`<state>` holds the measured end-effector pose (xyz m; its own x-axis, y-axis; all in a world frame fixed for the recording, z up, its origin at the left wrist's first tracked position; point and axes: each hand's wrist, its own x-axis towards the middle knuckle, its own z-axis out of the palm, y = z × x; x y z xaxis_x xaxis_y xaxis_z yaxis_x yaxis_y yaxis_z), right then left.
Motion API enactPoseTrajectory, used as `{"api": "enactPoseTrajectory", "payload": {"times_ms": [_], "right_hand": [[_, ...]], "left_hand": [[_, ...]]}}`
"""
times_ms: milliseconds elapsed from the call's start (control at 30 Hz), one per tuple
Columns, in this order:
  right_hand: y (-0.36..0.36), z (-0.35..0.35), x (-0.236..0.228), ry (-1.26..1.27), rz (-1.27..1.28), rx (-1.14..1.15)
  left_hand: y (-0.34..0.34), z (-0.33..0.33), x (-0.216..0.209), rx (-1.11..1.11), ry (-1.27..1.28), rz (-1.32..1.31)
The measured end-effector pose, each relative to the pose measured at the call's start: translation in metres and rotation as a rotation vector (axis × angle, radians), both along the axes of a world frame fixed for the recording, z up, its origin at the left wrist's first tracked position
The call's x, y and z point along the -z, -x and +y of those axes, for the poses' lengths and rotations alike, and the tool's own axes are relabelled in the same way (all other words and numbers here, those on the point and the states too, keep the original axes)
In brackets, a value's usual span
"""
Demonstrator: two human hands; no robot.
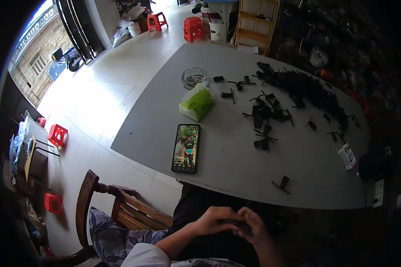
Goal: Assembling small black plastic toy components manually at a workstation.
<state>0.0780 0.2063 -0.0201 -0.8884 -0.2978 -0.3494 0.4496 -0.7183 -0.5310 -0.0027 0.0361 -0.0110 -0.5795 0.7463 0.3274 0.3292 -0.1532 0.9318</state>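
Over my lap, below the table's front edge, my left hand [215, 220] and my right hand [253, 226] meet with fingers bent and tips together. Whatever they hold is hidden or too small to make out. The nearest thing on the grey table [227, 164] is a single small black plastic part [284, 181] with thin prongs. Farther back lies a loose cluster of such black parts [267, 109]. Behind it a long heap of black parts [300, 86] runs along the right far side. A phone [186, 149] with a lit screen lies left of them.
A green and white plastic packet [198, 103] and a glass ashtray [194, 78] stand behind the phone. A small white box [347, 156] sits near the right edge. To my left is a wooden chair [136, 209]; red stools [193, 29] stand on the floor.
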Motion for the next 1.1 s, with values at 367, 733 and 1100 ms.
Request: {"api": "enactPoseTrajectory", "payload": {"times_ms": [367,733,1100], "right_hand": [[-0.018,-0.011,0.01,-0.226,0.154,0.034],[-0.036,0.003,-0.007,-0.207,0.181,-0.217],[-0.019,0.006,-0.034,-0.717,0.44,-0.558]], "left_hand": [[-0.008,-0.003,-0.01,-0.123,0.123,-0.085],[0.004,-0.013,-0.023,0.196,0.142,-0.069],[0.009,-0.011,-0.014,0.38,0.032,0.086]]}}
